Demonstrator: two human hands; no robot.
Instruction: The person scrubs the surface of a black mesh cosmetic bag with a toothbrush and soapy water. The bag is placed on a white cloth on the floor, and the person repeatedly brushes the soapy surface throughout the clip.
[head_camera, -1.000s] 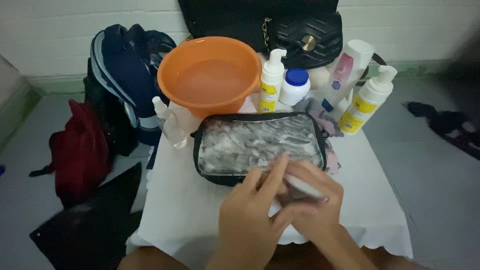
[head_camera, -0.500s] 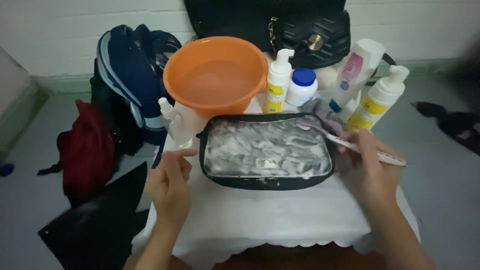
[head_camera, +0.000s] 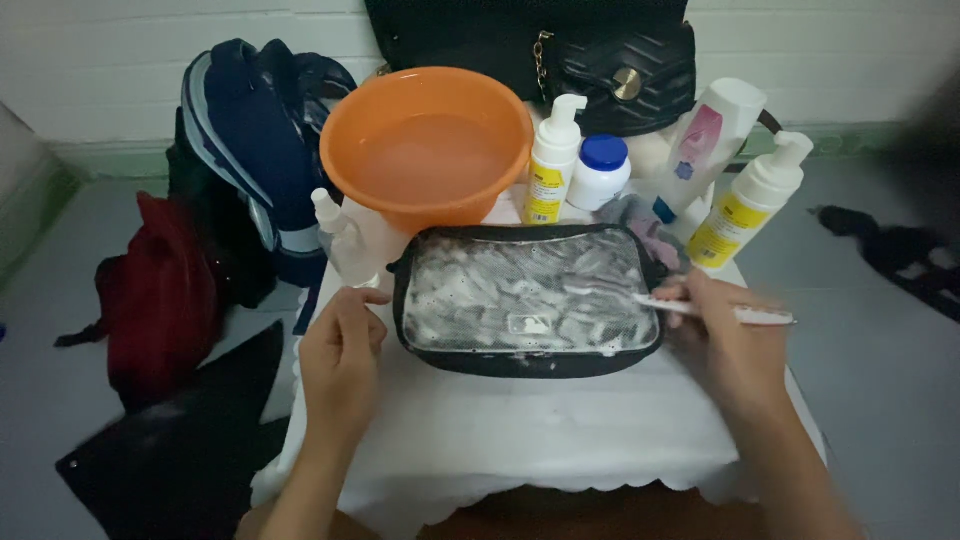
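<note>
Now right hand (head_camera: 725, 345) holds brush (head_camera: 715, 311) at pouch (head_camera: 527, 298) edge — left hand (head_camera: 340, 355) beside.

A clear, black-trimmed toiletry pouch (head_camera: 527, 300) lies flat on the white-clothed table, its transparent top smeared all over with white foam. A thin white brush (head_camera: 715, 311) lies nearly level at the pouch's right edge, its tip touching the foamy surface.

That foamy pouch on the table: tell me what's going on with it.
A person sits at a small white-covered table with a clear, black-edged pouch coated in white foam. The right hand holds a white brush, its tip at the pouch's right edge. The left hand hovers beside the left edge, holding nothing. An orange basin of water stands behind.
</note>
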